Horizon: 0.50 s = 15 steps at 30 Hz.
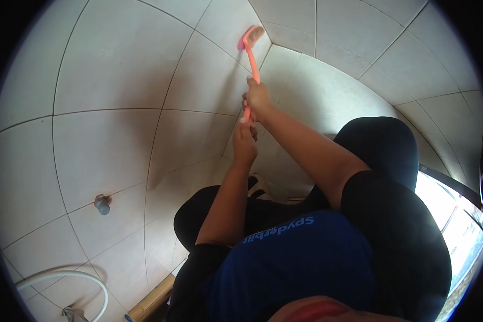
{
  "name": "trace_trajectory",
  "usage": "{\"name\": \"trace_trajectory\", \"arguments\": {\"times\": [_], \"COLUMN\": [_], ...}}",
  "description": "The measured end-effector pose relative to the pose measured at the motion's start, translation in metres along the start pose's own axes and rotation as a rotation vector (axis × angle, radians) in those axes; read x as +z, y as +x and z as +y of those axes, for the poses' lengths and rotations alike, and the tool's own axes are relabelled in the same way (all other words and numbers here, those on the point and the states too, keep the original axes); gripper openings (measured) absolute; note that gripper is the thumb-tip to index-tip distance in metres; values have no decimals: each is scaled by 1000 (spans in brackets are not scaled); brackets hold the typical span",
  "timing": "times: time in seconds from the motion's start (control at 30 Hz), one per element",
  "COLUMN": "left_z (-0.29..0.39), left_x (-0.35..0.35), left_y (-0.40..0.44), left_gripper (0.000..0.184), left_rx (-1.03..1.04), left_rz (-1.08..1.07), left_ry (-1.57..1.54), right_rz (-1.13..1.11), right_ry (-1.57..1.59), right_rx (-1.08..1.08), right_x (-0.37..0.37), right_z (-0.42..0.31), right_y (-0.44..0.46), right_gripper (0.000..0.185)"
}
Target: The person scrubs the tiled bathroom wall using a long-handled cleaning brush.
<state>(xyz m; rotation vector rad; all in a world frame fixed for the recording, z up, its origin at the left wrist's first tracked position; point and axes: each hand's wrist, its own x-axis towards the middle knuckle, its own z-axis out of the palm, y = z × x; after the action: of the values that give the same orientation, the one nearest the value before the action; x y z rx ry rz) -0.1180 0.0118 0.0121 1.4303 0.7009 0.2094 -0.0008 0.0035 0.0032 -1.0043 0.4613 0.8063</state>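
A long-handled pink scrub brush (254,65) reaches up to the tiled wall, its head close to the corner. I cannot tell whether the bristles touch the tiles. My right hand (258,99) is wrapped round the middle of the handle. Lower down, my left hand (244,142) closes on the handle's end. Both arms stretch forward from my body, and the fingers partly hide the grip.
White tiled wall (107,64) rises on the left, meeting another wall (359,37) at the corner. A grey pipe stub (102,204) juts from the left tiles. Below it are a white hose (99,284), a metal tap (74,314) and a wooden strip (151,298). My bent knees (378,142) are close.
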Motion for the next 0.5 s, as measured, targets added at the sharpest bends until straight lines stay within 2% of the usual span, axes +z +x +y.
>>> {"name": "trace_trajectory", "arguments": {"times": [0.07, 0.1, 0.13, 0.17, 0.2, 0.23, 0.27, 0.37, 0.47, 0.5], "left_z": [-14, -26, -43, -50, -51, -51, -51, -33, -2, -5], "left_x": [-2, -6, -10, -13, -14, -15, -18, -15, -13, -16], "left_y": [-6, -9, -12, -14, -15, -17, -19, -20, -22, -22], "left_gripper": [31, 31, 31, 31, 31, 30, 29, 33, 33, 33], "left_rx": [-95, -91, -270, -450, -446, -530, -614, -541, -626, -621], "left_rz": [86, 89, -10, -110, -110, -152, -190, -46, -118, -113], "left_ry": [23, 27, 87, 147, 152, 63, -29, -98, -194, -204], "right_rz": [-30, 28, 88, 85, 23, -41, -46, 12, 54, -13], "right_ry": [-30, -190, -348, -343, -348, -354, -353, -265, -315, -345], "right_rx": [-84, -114, -144, -146, 12, 171, 174, 170, 79, 2], "right_x": [-7, -27, -41, -49, -56, -58, -54, -40, -32, -33], "right_z": [22, 60, 80, 80, 81, 79, 77, 74, 66, 63], "right_y": [11, 39, 55, 49, 36, 27, 22, 3, -6, -10], "right_gripper": [29, 29, 29, 29, 29, 30, 30, 32, 35, 31]}}
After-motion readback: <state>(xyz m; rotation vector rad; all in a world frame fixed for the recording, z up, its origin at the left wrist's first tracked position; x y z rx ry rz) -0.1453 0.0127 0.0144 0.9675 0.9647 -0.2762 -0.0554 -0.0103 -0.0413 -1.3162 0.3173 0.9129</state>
